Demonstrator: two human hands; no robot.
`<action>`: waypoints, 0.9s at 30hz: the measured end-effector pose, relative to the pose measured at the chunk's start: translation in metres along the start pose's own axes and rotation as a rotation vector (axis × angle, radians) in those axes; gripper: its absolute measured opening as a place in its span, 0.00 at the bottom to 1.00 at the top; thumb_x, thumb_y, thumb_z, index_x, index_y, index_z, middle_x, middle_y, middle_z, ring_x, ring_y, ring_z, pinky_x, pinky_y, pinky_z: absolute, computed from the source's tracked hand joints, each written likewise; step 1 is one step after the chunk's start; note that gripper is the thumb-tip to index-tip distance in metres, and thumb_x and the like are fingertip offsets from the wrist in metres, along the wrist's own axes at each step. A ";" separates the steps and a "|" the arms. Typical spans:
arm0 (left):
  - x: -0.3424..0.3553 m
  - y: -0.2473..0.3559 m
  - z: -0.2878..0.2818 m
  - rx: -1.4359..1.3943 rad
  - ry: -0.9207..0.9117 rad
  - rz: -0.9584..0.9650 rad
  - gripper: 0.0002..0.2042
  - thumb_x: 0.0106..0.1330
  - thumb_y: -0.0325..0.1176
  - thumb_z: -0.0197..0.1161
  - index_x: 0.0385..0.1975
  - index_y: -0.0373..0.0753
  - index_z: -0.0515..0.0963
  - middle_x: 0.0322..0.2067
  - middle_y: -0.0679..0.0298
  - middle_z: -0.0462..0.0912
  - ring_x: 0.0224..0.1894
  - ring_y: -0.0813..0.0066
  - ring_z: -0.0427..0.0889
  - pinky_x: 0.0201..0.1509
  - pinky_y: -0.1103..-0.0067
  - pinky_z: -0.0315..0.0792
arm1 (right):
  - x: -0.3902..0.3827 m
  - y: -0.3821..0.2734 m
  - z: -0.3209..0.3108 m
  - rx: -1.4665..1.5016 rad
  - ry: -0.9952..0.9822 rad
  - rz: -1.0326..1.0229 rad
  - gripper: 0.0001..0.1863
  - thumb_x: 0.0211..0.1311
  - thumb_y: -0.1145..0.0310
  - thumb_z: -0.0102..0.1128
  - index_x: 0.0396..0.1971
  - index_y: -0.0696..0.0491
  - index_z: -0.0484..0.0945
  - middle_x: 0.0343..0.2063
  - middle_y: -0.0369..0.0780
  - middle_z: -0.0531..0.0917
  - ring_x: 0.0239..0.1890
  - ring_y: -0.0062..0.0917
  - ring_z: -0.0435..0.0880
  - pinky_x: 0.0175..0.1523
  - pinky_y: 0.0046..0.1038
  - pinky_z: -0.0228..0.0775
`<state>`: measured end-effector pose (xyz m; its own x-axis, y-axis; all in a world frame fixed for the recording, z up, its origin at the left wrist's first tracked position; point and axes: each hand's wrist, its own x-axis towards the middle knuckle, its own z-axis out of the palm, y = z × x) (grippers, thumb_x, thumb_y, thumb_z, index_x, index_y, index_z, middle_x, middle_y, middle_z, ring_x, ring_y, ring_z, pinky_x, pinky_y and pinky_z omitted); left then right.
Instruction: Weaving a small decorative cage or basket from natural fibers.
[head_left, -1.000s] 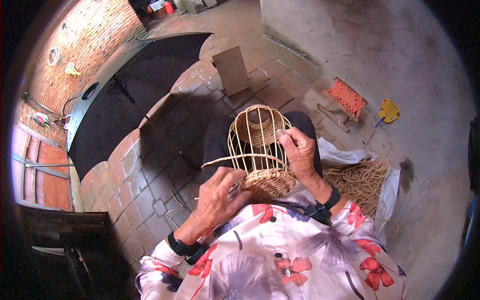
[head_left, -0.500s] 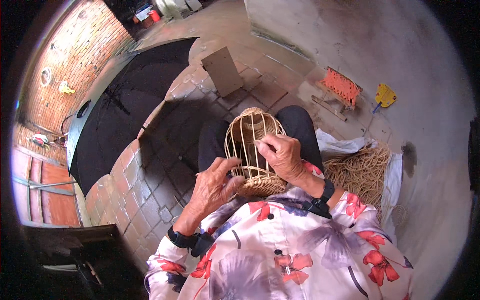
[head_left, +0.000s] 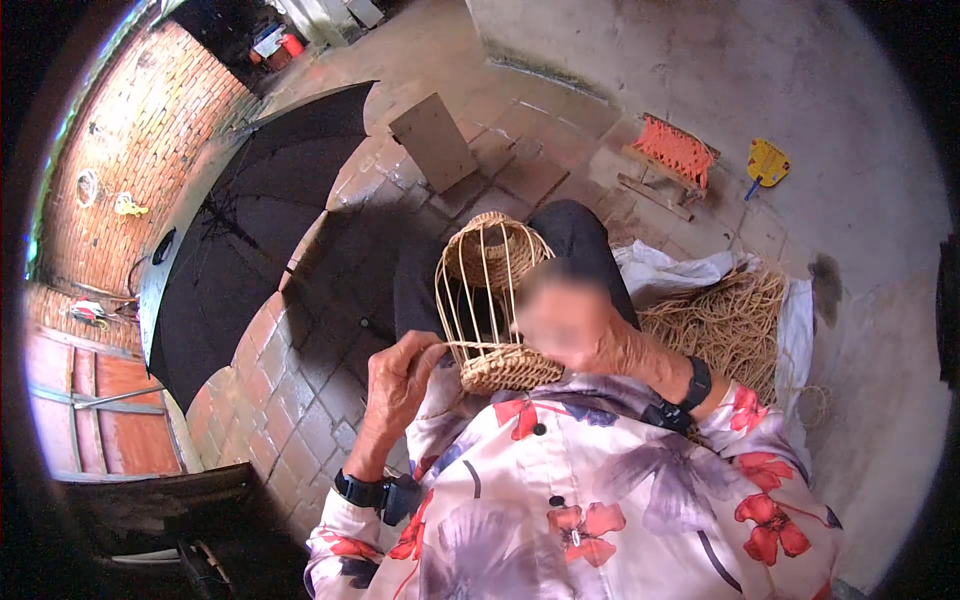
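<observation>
A half-woven basket rests between my knees, its thin upright stakes bare between a woven band near me and a woven end farther off. My left hand is closed at the basket's left side, thumb and fingers pinching a strand of twisted cord. That strand runs taut to the right, across the stakes along the edge of the near woven band. Against the basket's right side is my right hand; a blur covers its fingers, so their grip does not show.
Loose tan cord lies heaped on a white sack to my right. Beyond it are a low stool with an orange woven seat and a yellow fly swatter. An open black umbrella stands left; a flat board lies ahead.
My left hand has gone from spread fingers beside the basket to a pinch on the strand, drawing it out leftward. The right hand has stayed by the basket's right side.
</observation>
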<state>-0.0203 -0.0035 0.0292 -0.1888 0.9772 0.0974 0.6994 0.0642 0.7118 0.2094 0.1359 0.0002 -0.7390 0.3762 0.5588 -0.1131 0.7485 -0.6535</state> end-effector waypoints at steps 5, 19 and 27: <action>0.047 0.016 0.003 -0.153 0.078 0.063 0.04 0.62 0.26 0.60 0.32 0.33 0.76 0.25 0.60 0.79 0.24 0.77 0.78 0.28 0.80 0.70 | -0.012 -0.013 0.005 -0.100 -0.081 -0.117 0.25 0.49 0.65 0.63 0.48 0.59 0.73 0.25 0.41 0.71 0.28 0.33 0.73 0.33 0.34 0.68; 0.078 0.056 0.033 0.503 -0.150 0.177 0.22 0.55 0.32 0.59 0.52 0.46 0.71 0.18 0.52 0.78 0.23 0.52 0.80 0.28 0.64 0.73 | -0.003 -0.020 0.002 -0.203 -0.157 -0.031 0.20 0.47 0.59 0.66 0.38 0.54 0.76 0.24 0.40 0.68 0.26 0.33 0.74 0.33 0.34 0.69; 0.064 0.040 0.034 0.167 -0.107 0.120 0.21 0.52 0.28 0.57 0.49 0.45 0.71 0.17 0.53 0.77 0.22 0.53 0.79 0.28 0.65 0.71 | -0.004 -0.003 0.007 -0.049 -0.155 0.055 0.13 0.52 0.66 0.62 0.38 0.54 0.78 0.24 0.41 0.72 0.28 0.33 0.75 0.34 0.32 0.69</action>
<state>0.0192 0.0691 0.0401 -0.0294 0.9952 0.0937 0.8187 -0.0299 0.5735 0.2084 0.1279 -0.0037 -0.8371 0.3314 0.4352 -0.0402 0.7562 -0.6531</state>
